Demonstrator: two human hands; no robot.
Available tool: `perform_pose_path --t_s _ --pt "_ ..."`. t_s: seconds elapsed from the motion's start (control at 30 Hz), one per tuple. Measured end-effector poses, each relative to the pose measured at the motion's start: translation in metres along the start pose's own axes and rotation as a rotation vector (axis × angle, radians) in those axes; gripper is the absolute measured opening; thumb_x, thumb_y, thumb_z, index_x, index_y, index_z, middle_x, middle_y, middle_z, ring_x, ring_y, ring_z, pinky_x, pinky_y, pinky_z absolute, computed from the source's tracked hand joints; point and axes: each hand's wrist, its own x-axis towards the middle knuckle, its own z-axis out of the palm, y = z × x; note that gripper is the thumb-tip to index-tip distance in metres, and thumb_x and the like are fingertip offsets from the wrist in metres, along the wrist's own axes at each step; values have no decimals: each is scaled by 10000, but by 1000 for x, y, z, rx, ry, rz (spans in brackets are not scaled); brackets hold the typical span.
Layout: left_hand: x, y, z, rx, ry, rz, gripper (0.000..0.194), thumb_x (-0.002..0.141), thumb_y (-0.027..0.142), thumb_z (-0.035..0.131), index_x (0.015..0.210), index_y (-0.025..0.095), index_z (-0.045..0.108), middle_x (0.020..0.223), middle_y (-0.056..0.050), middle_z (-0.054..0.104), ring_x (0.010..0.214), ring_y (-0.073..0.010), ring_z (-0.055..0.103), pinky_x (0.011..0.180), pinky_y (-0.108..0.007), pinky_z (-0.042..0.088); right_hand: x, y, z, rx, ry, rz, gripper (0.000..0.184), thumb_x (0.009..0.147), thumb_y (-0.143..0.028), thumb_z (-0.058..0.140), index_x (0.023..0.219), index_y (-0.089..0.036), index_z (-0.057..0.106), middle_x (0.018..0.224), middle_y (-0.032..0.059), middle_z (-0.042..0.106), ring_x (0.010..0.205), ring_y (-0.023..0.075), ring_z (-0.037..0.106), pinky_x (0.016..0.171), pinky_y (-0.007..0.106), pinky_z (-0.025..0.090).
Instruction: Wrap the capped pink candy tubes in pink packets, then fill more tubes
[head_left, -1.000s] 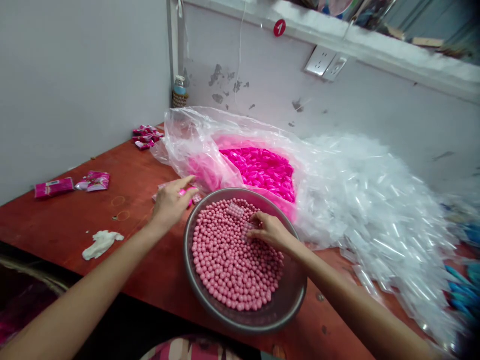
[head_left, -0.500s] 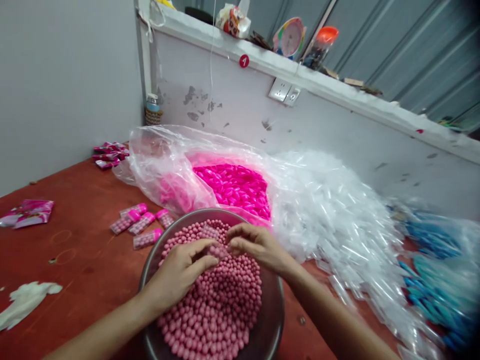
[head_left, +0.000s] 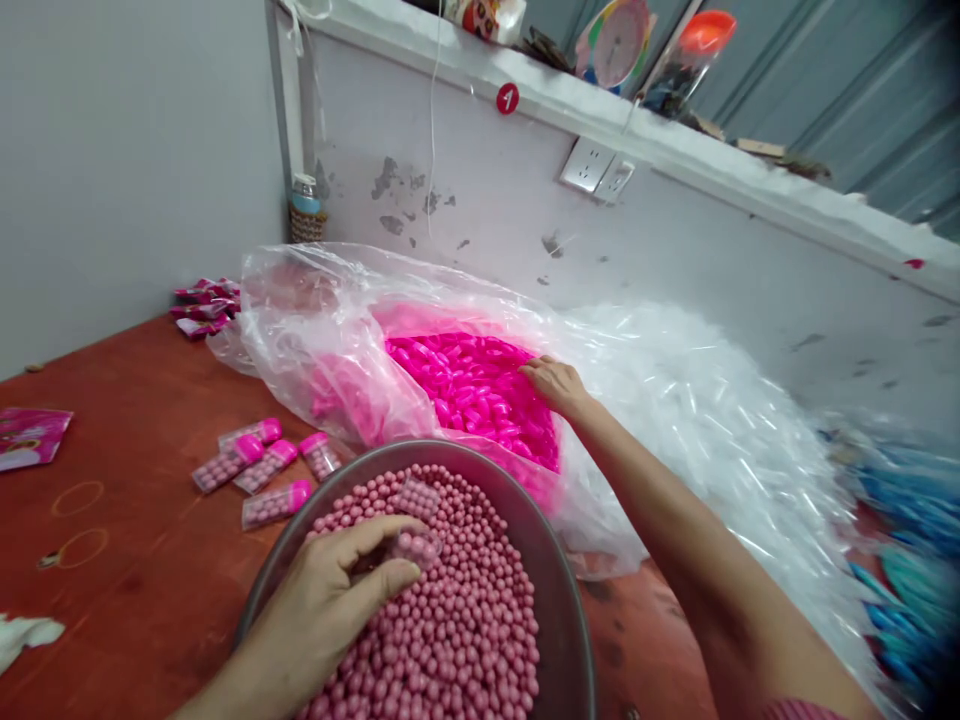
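Note:
My left hand [head_left: 322, 590] is closed around a small clear plastic bottle [head_left: 417, 546] filled with pink beads, over the dark bowl [head_left: 574, 610]. Loose pink beads [head_left: 465, 600] fill much of that bowl, and another clear bottle [head_left: 415, 497] with beads in it lies on top of them. My right hand [head_left: 556, 385] reaches to the right side of the bright pink caps [head_left: 472, 385] in an open plastic bag [head_left: 300, 320]. Its fingers are bunched together at the caps; whatever is between them is hidden.
Several filled bottles with pink caps [head_left: 264, 468] lie left of the bowl on the red table [head_left: 135, 560]. A heap of clear empty tubes [head_left: 697, 420] spreads to the right, beside blue pieces in plastic [head_left: 907, 500]. Pink packets [head_left: 206, 305] lie at the back left.
My right hand has moved from above the beads, up and right to the pink caps. My left hand still holds the bottle over the bowl. The camera view has shifted slightly.

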Motion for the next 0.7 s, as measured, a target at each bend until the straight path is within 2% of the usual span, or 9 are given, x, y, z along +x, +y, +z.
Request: perform_pose_path --t_s 0.17,0.3,0.4,0.5,0.57,0.63,0.7 --pt "2 0 -1 -11 29 33 265 761 353 559 995 267 651 973 4 673 916 -193 593 782 -253 466 6 -1 3 -47 -30 6 213 802 -69 444 854 -143 637 935 150 630 949 249 518 712 309 397" --pt "1 1 -2 -40 57 90 217 782 340 538 933 257 670 924 8 680 898 -183 597 772 -243 465 -14 -13 -13 -5 49 37 212 832 -148 441 964 -135 607 976 135 614 911 224 547 734 296 410" --pt "0 4 -3 -77 73 131 199 795 312 527 907 239 675 921 4 680 895 -175 598 787 -245 454 -49 -43 -29 219 101 11 250 848 -271 455 1041 -149 556 931 77 628 816 179 579 710 274 443" --pt "-3 8 -2 -115 94 185 191 801 261 525 912 227 677 947 2 679 882 -159 604 818 -243 434 -95 -90 -45 898 55 -56 296 780 -360 563 1001 -163 567 822 40 635 698 176 587 619 289 468" --pt "-5 9 -1 -111 111 217 194 796 233 532 928 225 675 936 7 683 871 -151 606 818 -238 427 -123 -121 -54 1129 -13 -137 270 748 -339 616 970 -185 597 812 29 638 709 180 588 634 295 469" --pt "-6 9 0 -87 119 243 199 789 213 543 941 225 671 919 15 686 864 -147 605 807 -233 423 -143 -145 -60 1165 -53 -231 235 762 -309 611 972 -205 620 847 31 645 754 188 588 664 298 463" --pt "-8 9 1 -58 125 263 191 780 201 553 927 223 674 898 18 690 835 -144 608 776 -227 426 -156 -160 -63 1071 -35 -302 214 775 -295 599 968 -213 639 865 38 651 763 192 586 657 292 454"
